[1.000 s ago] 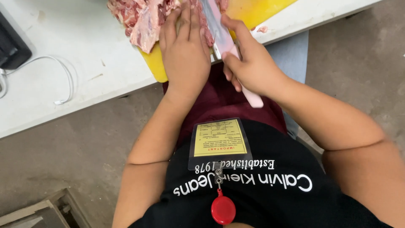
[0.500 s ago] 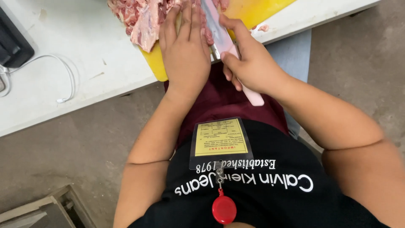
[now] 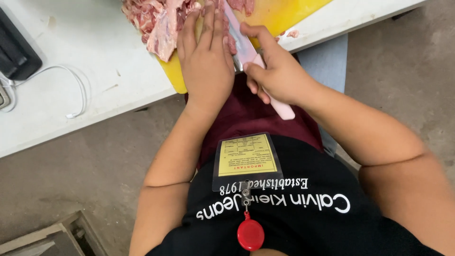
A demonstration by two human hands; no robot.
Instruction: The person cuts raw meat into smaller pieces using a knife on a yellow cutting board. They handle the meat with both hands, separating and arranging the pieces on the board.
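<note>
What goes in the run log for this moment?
left hand: flat on raw meat | right hand: grips pink-handled knife | yellow cutting board, white table

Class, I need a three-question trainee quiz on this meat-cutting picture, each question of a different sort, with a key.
1. True or false: the left hand lies flat on the raw meat.
2. The right hand grips: A) a phone B) a pink-handled knife C) a cable.
3. What colour is the cutting board on the white table?

Key: 1 true; 2 B; 3 yellow.
</note>
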